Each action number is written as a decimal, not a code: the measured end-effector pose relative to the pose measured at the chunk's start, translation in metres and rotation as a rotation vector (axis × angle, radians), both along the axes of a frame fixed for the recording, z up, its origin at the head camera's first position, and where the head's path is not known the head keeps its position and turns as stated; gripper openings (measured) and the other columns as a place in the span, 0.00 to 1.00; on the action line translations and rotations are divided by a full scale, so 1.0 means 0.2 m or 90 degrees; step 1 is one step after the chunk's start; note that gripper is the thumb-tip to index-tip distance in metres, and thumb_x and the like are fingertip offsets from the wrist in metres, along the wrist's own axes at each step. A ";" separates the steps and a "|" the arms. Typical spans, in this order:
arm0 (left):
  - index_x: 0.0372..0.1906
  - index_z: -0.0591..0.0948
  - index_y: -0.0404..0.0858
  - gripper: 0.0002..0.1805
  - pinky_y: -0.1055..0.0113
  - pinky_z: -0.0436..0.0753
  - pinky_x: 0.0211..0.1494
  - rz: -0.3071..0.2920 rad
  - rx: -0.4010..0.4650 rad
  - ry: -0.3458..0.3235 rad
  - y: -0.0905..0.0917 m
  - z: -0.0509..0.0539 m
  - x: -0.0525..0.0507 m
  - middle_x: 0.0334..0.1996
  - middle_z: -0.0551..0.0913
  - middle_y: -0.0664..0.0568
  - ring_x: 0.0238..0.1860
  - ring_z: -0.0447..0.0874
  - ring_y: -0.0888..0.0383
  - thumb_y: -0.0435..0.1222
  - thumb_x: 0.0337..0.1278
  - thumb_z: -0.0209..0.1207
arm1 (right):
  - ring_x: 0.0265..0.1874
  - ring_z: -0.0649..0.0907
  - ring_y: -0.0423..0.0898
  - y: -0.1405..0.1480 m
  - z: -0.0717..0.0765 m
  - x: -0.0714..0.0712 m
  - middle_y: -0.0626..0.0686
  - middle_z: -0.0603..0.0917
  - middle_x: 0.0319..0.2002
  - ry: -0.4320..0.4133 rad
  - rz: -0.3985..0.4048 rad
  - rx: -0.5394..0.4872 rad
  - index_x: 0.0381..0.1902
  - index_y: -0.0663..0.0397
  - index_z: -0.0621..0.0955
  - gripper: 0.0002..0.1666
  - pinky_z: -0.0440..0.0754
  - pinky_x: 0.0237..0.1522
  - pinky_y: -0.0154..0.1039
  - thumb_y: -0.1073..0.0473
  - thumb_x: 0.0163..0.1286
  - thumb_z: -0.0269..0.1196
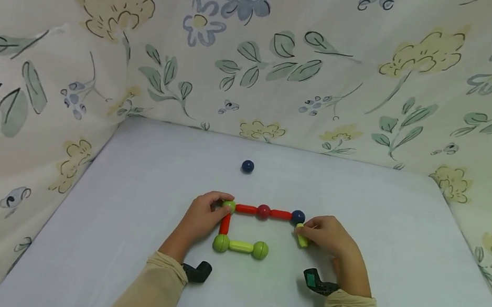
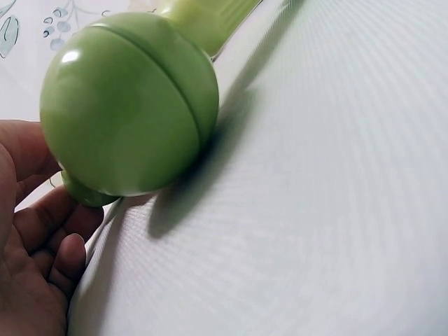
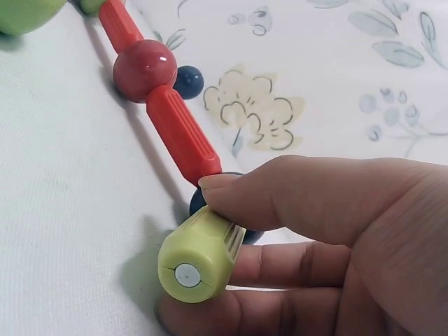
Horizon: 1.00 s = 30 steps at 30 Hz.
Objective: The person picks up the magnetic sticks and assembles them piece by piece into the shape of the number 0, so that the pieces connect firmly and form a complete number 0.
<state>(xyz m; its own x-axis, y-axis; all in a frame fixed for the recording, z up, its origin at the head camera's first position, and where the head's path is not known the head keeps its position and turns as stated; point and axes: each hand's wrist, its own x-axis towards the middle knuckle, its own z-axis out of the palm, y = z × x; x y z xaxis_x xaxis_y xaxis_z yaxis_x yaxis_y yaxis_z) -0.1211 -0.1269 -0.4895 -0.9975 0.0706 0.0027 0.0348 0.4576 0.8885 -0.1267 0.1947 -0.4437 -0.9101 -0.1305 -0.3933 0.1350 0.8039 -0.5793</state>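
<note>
My left hand (image 1: 202, 217) holds the green ball (image 1: 230, 206) at the far left corner of a magnetic-stick frame, between thumb and fingers. In the left wrist view a nearer green ball (image 2: 129, 105) hides most of that grip. My right hand (image 1: 330, 235) pinches a yellow-green rod (image 3: 196, 259). Its far end meets the dark blue ball (image 1: 298, 217) at the far right corner; the near end, with a pale round tip, is free. Along the far side, red rods (image 3: 183, 136) join the corners through a red ball (image 1: 263, 212).
Another red rod (image 1: 225, 223) runs down the left side to a green ball (image 1: 221, 243). From there a yellow-green rod (image 1: 241, 246) leads to a green ball (image 1: 260, 250). One loose dark blue ball (image 1: 247, 166) lies farther back on the white table (image 1: 154, 161). Floral cloth (image 1: 253, 101) hangs behind.
</note>
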 end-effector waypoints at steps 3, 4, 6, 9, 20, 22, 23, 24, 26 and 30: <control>0.51 0.84 0.52 0.12 0.62 0.76 0.45 0.000 -0.002 -0.005 0.00 0.00 0.00 0.44 0.82 0.59 0.41 0.74 0.56 0.42 0.63 0.63 | 0.32 0.76 0.46 0.00 -0.01 0.00 0.50 0.81 0.32 -0.005 -0.003 0.000 0.39 0.56 0.84 0.21 0.74 0.32 0.36 0.43 0.65 0.65; 0.51 0.84 0.51 0.12 0.62 0.76 0.45 0.000 -0.002 -0.007 0.00 0.00 0.00 0.44 0.82 0.59 0.41 0.74 0.56 0.42 0.63 0.63 | 0.32 0.76 0.46 0.00 -0.01 0.00 0.50 0.81 0.32 -0.004 -0.001 -0.001 0.39 0.56 0.84 0.21 0.74 0.31 0.36 0.43 0.65 0.65; 0.51 0.84 0.51 0.12 0.62 0.76 0.45 0.000 -0.002 -0.006 0.00 0.00 0.01 0.44 0.82 0.59 0.42 0.74 0.56 0.42 0.63 0.63 | 0.32 0.76 0.46 0.00 -0.01 0.00 0.51 0.81 0.31 -0.002 -0.001 -0.004 0.39 0.56 0.83 0.21 0.74 0.31 0.37 0.42 0.65 0.64; 0.51 0.84 0.51 0.13 0.62 0.77 0.45 -0.001 -0.002 0.000 0.00 0.00 0.00 0.44 0.82 0.59 0.42 0.74 0.56 0.42 0.63 0.63 | 0.31 0.76 0.46 0.00 -0.01 0.00 0.51 0.80 0.31 0.006 0.000 -0.006 0.37 0.55 0.82 0.21 0.73 0.30 0.37 0.42 0.65 0.64; 0.52 0.84 0.49 0.13 0.62 0.77 0.44 -0.006 -0.007 0.005 0.00 0.02 0.01 0.45 0.82 0.58 0.41 0.74 0.56 0.40 0.63 0.62 | 0.34 0.76 0.47 0.00 -0.01 -0.01 0.52 0.80 0.33 0.012 -0.007 -0.018 0.40 0.55 0.83 0.22 0.74 0.32 0.37 0.41 0.66 0.64; 0.52 0.84 0.49 0.13 0.62 0.77 0.44 -0.007 -0.002 0.008 0.00 0.02 0.01 0.44 0.82 0.58 0.42 0.74 0.56 0.40 0.63 0.62 | 0.34 0.76 0.47 0.00 -0.01 -0.01 0.51 0.80 0.33 0.013 -0.007 -0.025 0.40 0.55 0.83 0.22 0.74 0.32 0.37 0.41 0.65 0.65; 0.52 0.84 0.49 0.13 0.62 0.77 0.45 -0.009 -0.002 0.012 0.00 0.02 0.01 0.44 0.82 0.58 0.42 0.74 0.56 0.40 0.63 0.62 | 0.34 0.76 0.47 0.01 -0.01 -0.01 0.51 0.80 0.32 0.018 -0.003 -0.027 0.39 0.55 0.82 0.22 0.74 0.33 0.37 0.41 0.66 0.65; 0.52 0.84 0.48 0.13 0.62 0.77 0.45 -0.010 0.000 0.014 0.00 0.02 0.00 0.44 0.82 0.58 0.42 0.74 0.56 0.40 0.63 0.62 | 0.34 0.76 0.47 0.01 -0.01 -0.01 0.51 0.80 0.33 0.027 -0.001 -0.027 0.39 0.55 0.82 0.22 0.73 0.33 0.37 0.41 0.65 0.65; 0.52 0.84 0.48 0.13 0.62 0.77 0.45 -0.011 0.001 0.016 0.00 0.02 0.00 0.44 0.82 0.58 0.42 0.74 0.56 0.40 0.63 0.62 | 0.35 0.75 0.47 0.01 -0.01 -0.01 0.51 0.80 0.33 0.043 -0.002 -0.027 0.39 0.55 0.80 0.22 0.73 0.34 0.38 0.41 0.65 0.66; 0.52 0.84 0.49 0.13 0.62 0.76 0.45 -0.009 0.005 0.003 0.00 0.02 0.00 0.43 0.82 0.59 0.41 0.74 0.56 0.41 0.63 0.63 | 0.35 0.74 0.48 0.02 -0.01 -0.02 0.52 0.78 0.34 0.068 -0.004 -0.025 0.42 0.54 0.76 0.24 0.71 0.34 0.39 0.41 0.63 0.67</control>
<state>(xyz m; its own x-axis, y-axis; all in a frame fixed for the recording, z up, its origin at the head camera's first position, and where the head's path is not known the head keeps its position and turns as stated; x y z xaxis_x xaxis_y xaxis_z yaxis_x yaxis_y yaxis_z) -0.1207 -0.1269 -0.4861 -0.9964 0.0841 0.0072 0.0445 0.4507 0.8916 -0.1299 0.1979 -0.4461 -0.9476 -0.1379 -0.2881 0.0757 0.7793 -0.6220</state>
